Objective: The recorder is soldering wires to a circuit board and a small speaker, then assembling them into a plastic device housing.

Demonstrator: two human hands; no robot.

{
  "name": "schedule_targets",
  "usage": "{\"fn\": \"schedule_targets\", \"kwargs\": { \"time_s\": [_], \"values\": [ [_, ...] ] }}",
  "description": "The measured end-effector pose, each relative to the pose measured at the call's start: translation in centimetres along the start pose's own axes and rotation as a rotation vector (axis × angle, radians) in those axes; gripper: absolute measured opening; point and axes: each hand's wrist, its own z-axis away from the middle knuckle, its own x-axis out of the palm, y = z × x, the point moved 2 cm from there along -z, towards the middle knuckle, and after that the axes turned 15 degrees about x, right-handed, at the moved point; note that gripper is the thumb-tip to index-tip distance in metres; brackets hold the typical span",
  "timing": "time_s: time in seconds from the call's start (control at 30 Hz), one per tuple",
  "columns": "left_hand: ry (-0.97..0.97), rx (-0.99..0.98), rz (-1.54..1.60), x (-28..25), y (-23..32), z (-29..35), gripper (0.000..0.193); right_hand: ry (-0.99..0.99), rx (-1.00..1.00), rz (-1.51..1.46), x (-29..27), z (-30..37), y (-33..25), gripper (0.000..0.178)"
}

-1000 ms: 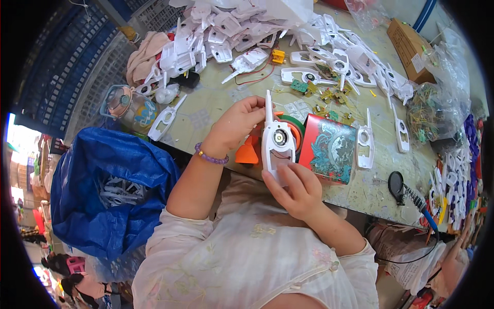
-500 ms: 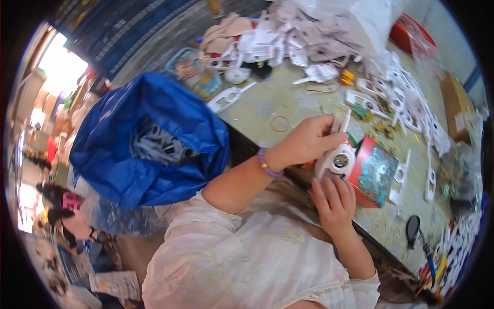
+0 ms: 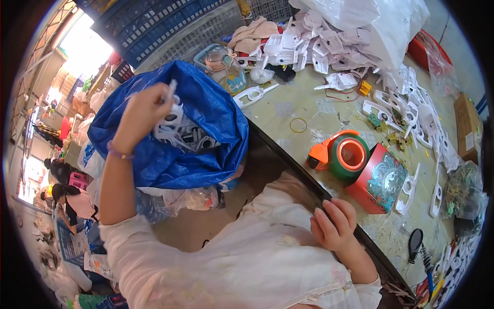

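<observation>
Over the blue woven bag (image 3: 216, 165), to my left, my left hand (image 3: 144, 116) is raised, its fingers closed on a white plastic casing (image 3: 175, 114) with a pointed tip; motion smears it somewhat. Inside the bag lie several similar white casings (image 3: 193, 138). My right hand (image 3: 335, 224) is at the table's near edge, fingers loosely bent and slightly apart, with nothing visible in them. Closest to it stand a red box (image 3: 368, 180) with a teal pattern and a green and orange tape roll (image 3: 337, 154) in an orange dispenser (image 3: 319, 156).
White plastic parts (image 3: 329, 46) are heaped at the table's far side, beside a large white plastic bag (image 3: 381, 26). More white casings (image 3: 411, 121) run down the right side. A small round black mirror-like tool (image 3: 415, 239) lies near right. Another person (image 3: 74, 198) is at far left.
My left hand has swung left from the table to above the blue bag, carrying the white casing. My right hand has let go of the casing and dropped slightly toward the table edge.
</observation>
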Motion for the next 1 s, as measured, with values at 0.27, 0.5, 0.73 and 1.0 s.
{"fn": "schedule_targets", "kwargs": {
  "time_s": [0.27, 0.5, 0.73, 1.0],
  "values": [
    [-0.146, 0.347, -0.759, 11.0, -10.3, 3.4, 0.007, -0.123, -0.047, -0.089, 0.5, 0.7, -0.6, 0.028],
    [-0.403, 0.186, -0.639, 15.7, -10.1, 3.3, 0.012, -0.18, 0.096, -0.077, -0.5, 2.3, 0.2, 0.032],
    [-0.674, 0.464, -0.18, 6.5, 4.2, -4.6, 0.02, -0.044, 0.16, -0.063, -3.0, 2.8, 1.4, 0.033],
    [-0.184, 0.839, -0.018, 18.3, 16.0, -24.7, 0.035, 0.116, 0.173, -0.003, -5.6, 2.5, 2.2, 0.026]
  ]
}}
